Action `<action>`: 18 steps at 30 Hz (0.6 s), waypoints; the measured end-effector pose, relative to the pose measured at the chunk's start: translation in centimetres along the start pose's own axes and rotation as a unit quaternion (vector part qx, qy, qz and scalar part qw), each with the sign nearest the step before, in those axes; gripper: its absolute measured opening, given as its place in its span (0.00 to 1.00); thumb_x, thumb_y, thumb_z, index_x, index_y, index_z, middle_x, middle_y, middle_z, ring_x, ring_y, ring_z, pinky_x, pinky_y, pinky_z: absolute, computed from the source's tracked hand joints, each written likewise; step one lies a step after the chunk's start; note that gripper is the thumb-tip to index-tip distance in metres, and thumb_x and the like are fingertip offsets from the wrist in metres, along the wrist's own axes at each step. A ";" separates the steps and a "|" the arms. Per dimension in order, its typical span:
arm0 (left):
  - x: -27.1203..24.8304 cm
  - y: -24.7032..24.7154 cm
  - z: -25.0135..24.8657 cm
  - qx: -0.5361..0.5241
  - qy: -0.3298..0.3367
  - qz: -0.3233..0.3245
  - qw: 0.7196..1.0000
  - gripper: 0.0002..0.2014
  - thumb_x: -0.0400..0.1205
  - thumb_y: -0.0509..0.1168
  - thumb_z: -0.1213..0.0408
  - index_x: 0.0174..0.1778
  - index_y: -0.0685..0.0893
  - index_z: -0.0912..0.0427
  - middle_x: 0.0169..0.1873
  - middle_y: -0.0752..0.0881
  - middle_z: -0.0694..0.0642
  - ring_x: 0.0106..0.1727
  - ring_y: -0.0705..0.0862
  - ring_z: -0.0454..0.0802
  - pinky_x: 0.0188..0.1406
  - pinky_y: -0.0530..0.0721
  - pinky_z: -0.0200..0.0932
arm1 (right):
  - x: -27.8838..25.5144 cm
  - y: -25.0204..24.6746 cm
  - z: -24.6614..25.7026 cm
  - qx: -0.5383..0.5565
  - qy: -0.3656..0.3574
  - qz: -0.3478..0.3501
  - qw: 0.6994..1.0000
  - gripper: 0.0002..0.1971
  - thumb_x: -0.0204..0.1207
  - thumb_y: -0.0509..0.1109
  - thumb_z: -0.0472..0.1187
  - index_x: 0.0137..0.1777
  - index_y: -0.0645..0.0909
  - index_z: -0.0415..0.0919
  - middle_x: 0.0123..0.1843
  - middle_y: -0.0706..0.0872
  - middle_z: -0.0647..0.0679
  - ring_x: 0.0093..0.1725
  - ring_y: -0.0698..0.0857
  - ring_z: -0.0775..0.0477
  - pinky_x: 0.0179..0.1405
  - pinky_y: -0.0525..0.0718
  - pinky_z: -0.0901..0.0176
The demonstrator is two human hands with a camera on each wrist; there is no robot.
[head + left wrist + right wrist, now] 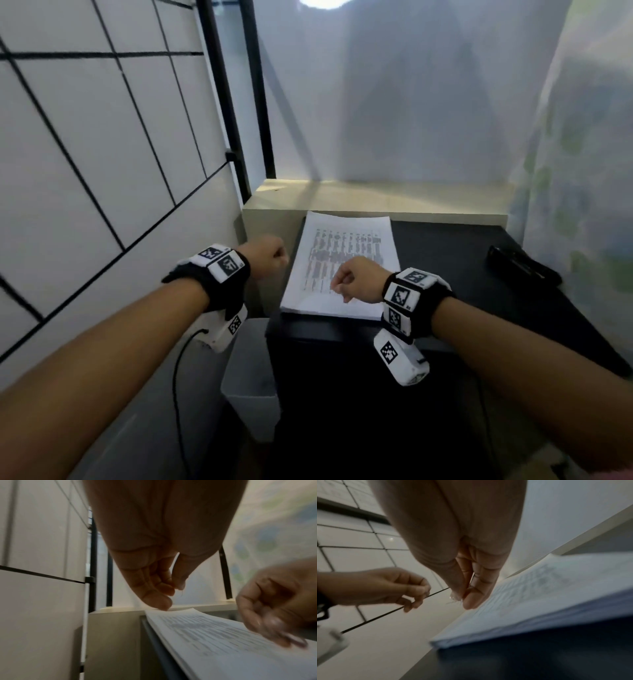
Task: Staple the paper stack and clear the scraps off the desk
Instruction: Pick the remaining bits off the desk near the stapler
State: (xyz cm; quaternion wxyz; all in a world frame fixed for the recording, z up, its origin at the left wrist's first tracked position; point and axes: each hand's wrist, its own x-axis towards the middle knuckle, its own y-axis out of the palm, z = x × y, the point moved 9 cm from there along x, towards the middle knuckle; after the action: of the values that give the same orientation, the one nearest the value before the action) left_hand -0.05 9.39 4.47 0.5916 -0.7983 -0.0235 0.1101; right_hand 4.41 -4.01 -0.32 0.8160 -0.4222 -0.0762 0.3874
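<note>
the paper stack point(342, 263) lies flat on the black desk point(462, 274), at the desk's left side, its left edge close along the desk's left rim and its far end toward the pale ledge point(376, 200) behind. the top sheet carries a grey printed table, too blurred to read. in the right wrist view the stack's near corner shows many sheets, edges roughly aligned.

the right hand point(359, 279) hovers over the near part of the stack, fingers curled with the tips drawn together — in the right wrist view the thumb and fingertips point(471, 599) pinch a small whitish frayed scrap point(455, 598). whether the hand touches the top sheet cannot be told.

the left hand point(269, 255) is beside the stack's left edge, past the desk's rim, above the gap between desk and wall. its fingers are curled inward with the tips near the thumb; in the left wrist view something thin and hair-like seems to hang at the thumb tip point(180, 586), but whether it holds anything cannot be told.

a black stapler point(522, 269) lies on the desk's right side, well apart from both hands. a grey waste bin point(251, 377) stands on the floor — below the left hand, just beside the desk's left side. both wrists wear black bands with white marker blocks.
</note>
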 end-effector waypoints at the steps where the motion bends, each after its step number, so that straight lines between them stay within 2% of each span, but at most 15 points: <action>1: -0.4 -0.9 1.5 -0.011 -0.014 -0.012 1.000 0.12 0.84 0.59 0.68 0.55 0.83 0.71 0.58 0.86 0.65 0.60 0.84 0.61 0.46 0.71 0.36 | 0.7 1.5 1.5 0.004 -0.013 0.012 1.000 0.09 0.78 0.66 0.32 0.36 0.82 0.41 0.28 0.82 0.48 0.26 0.83 0.59 0.51 0.85 0.53; 3: -1.1 -2.2 4.2 -0.039 -0.034 -0.028 0.998 0.11 0.84 0.59 0.67 0.56 0.82 0.70 0.58 0.85 0.65 0.55 0.85 0.61 0.47 0.77 0.40 | 2.0 4.4 4.3 0.004 -0.039 0.032 0.999 0.13 0.77 0.66 0.31 0.32 0.81 0.44 0.28 0.83 0.46 0.24 0.82 0.62 0.47 0.84 0.57; 5: -1.5 -3.2 6.6 -0.053 -0.051 -0.043 0.996 0.11 0.84 0.59 0.67 0.55 0.82 0.70 0.56 0.85 0.66 0.47 0.84 0.58 0.44 0.80 0.43 | 2.9 7.1 7.0 -0.009 -0.058 0.049 0.997 0.08 0.77 0.66 0.32 0.41 0.86 0.38 0.33 0.87 0.42 0.22 0.81 0.64 0.48 0.83 0.59; 6: -1.6 -3.6 7.8 -0.057 -0.061 -0.047 0.995 0.12 0.84 0.59 0.68 0.55 0.82 0.71 0.55 0.85 0.66 0.44 0.84 0.58 0.43 0.81 0.43 | 3.4 8.4 8.2 -0.012 -0.063 0.055 0.996 0.08 0.77 0.66 0.32 0.47 0.87 0.34 0.36 0.88 0.40 0.24 0.81 0.63 0.49 0.83 0.59; 8: -1.8 -4.2 9.7 -0.057 -0.079 -0.057 0.994 0.13 0.85 0.58 0.68 0.56 0.82 0.72 0.55 0.86 0.68 0.43 0.85 0.59 0.42 0.83 0.45 | 4.4 10.9 10.3 -0.004 -0.075 0.072 0.995 0.09 0.76 0.66 0.31 0.51 0.86 0.31 0.39 0.89 0.36 0.29 0.84 0.54 0.48 0.85 0.56; 9: -1.9 -4.4 10.5 -0.057 -0.087 -0.059 0.993 0.13 0.85 0.58 0.68 0.56 0.83 0.73 0.56 0.86 0.67 0.42 0.85 0.58 0.43 0.83 0.45 | 4.9 12.2 11.3 -0.005 -0.082 0.080 0.993 0.09 0.76 0.66 0.31 0.51 0.86 0.30 0.41 0.89 0.35 0.30 0.84 0.51 0.44 0.85 0.58; 11: -1.8 -4.4 11.9 -0.060 -0.101 -0.057 0.991 0.13 0.85 0.58 0.69 0.56 0.82 0.73 0.56 0.86 0.68 0.41 0.83 0.56 0.44 0.83 0.46 | 5.7 14.7 12.6 -0.010 -0.083 0.101 0.991 0.10 0.77 0.66 0.31 0.53 0.86 0.30 0.46 0.90 0.34 0.30 0.82 0.53 0.36 0.81 0.66; 12: -1.7 -4.3 12.5 -0.060 -0.108 -0.053 0.991 0.13 0.85 0.57 0.69 0.57 0.82 0.73 0.56 0.86 0.69 0.41 0.82 0.56 0.45 0.83 0.46 | 6.2 16.0 13.1 -0.010 -0.076 0.113 0.991 0.10 0.77 0.66 0.32 0.54 0.86 0.30 0.50 0.90 0.34 0.33 0.83 0.51 0.36 0.80 0.66; 15: -1.1 -3.7 13.7 -0.052 -0.123 -0.042 0.990 0.13 0.84 0.58 0.69 0.58 0.82 0.74 0.52 0.86 0.70 0.41 0.82 0.57 0.45 0.83 0.47 | 7.6 19.8 13.7 -0.007 -0.042 0.151 0.988 0.12 0.78 0.65 0.33 0.58 0.85 0.30 0.58 0.88 0.35 0.56 0.87 0.40 0.50 0.80 0.59; 16: -0.7 -3.4 14.0 -0.045 -0.124 -0.039 0.990 0.14 0.84 0.58 0.69 0.58 0.82 0.74 0.51 0.86 0.69 0.41 0.82 0.57 0.46 0.83 0.47 | 8.1 21.0 13.7 -0.003 -0.032 0.160 0.987 0.13 0.78 0.65 0.33 0.59 0.85 0.30 0.59 0.88 0.35 0.60 0.86 0.39 0.53 0.80 0.58; 18: 0.0 -2.7 14.4 -0.028 -0.122 -0.028 0.992 0.14 0.84 0.58 0.69 0.59 0.82 0.74 0.54 0.87 0.69 0.44 0.83 0.58 0.48 0.83 0.48 | 9.0 23.4 13.5 -0.003 -0.013 0.171 0.985 0.12 0.79 0.65 0.33 0.58 0.85 0.29 0.59 0.88 0.34 0.60 0.86 0.37 0.57 0.81 0.55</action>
State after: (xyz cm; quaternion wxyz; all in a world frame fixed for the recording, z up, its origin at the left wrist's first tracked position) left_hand -2.72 23.71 3.06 0.5649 -0.7941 -0.1204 0.1893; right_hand -8.74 18.78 -11.15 0.7352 -0.4267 -0.0143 0.5266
